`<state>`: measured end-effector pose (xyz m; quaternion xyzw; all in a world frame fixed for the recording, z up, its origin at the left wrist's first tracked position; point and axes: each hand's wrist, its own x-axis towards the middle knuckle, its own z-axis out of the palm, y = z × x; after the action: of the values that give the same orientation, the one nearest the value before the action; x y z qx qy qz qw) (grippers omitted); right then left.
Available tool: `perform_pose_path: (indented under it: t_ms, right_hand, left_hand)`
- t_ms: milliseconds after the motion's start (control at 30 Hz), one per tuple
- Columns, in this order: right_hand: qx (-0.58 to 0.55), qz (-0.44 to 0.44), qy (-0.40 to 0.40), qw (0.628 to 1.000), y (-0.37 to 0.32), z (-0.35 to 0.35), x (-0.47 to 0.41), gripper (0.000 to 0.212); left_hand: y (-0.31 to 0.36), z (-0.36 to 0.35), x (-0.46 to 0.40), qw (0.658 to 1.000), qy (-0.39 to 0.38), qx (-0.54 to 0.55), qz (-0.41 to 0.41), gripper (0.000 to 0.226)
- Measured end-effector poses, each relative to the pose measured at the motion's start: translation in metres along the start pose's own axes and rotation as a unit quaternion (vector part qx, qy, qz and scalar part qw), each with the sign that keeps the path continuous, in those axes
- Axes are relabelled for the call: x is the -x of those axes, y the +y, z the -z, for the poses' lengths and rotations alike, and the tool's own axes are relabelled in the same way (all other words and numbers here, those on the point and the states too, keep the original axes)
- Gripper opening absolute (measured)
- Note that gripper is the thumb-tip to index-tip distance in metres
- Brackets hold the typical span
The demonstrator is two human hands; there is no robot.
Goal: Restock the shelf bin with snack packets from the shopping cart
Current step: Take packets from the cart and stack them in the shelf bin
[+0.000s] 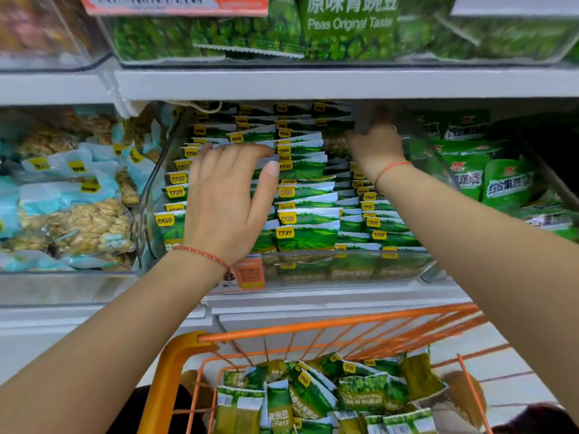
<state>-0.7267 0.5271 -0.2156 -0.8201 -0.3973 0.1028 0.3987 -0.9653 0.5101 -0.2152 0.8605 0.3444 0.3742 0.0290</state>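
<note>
Your left hand [225, 198] lies flat, fingers straight, on the packets [307, 214] filling the clear bin [344, 267]; whether your right hand [374, 145] grips anything at the back, I cannot tell. More packets sit in the cart [313, 327] — light, slippery, crinkly — so pinch several by their crimped edges.

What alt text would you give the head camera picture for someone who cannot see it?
A person's two hands reach into a clear shelf bin packed with rows of green snack packets: the left hand lies flat on them, the right hand reaches to the back. Below, an orange shopping cart holds more loose green packets.
</note>
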Motion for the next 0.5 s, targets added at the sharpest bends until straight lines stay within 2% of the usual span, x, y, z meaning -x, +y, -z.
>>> perform_pose_path:
  t_ms: [67,133,200,267,333,400,467,500]
  right_hand:
    - [0.015,0.029,-0.003,0.999,-0.006,0.019,0.024,0.029]
    - [0.038,0.078,-0.009,0.996,-0.007,0.04,0.057,0.03]
    - [0.068,0.166,-0.02,0.984,-0.004,0.059,0.092,0.027]
    - [0.148,0.284,-0.02,0.947,0.001,0.078,0.127,0.024]
    - [0.229,0.425,-0.036,0.875,0.01,0.096,0.157,0.027]
    - [0.299,0.555,-0.096,0.77,0.022,0.111,0.184,0.023]
    - [0.334,0.626,-0.18,0.681,0.033,0.117,0.208,0.023]
    - [0.35,0.628,-0.231,0.656,0.035,0.118,0.22,0.026]
  left_hand:
    - [0.003,0.007,0.005,0.999,0.022,0.023,-0.022,0.037]
    - [0.01,0.015,0.014,0.998,0.023,0.034,-0.038,0.036]
    - [0.022,0.026,0.026,0.997,0.005,0.038,-0.067,0.032]
    - [0.038,0.038,0.038,0.992,-0.025,0.038,-0.115,0.026]
    - [0.055,0.047,0.052,0.984,-0.049,0.04,-0.167,0.024]
    - [0.071,0.051,0.067,0.971,-0.088,0.04,-0.217,0.026]
    - [0.083,0.051,0.083,0.962,-0.135,0.034,-0.236,0.029]
    - [0.089,0.051,0.09,0.962,-0.15,0.04,-0.223,0.031]
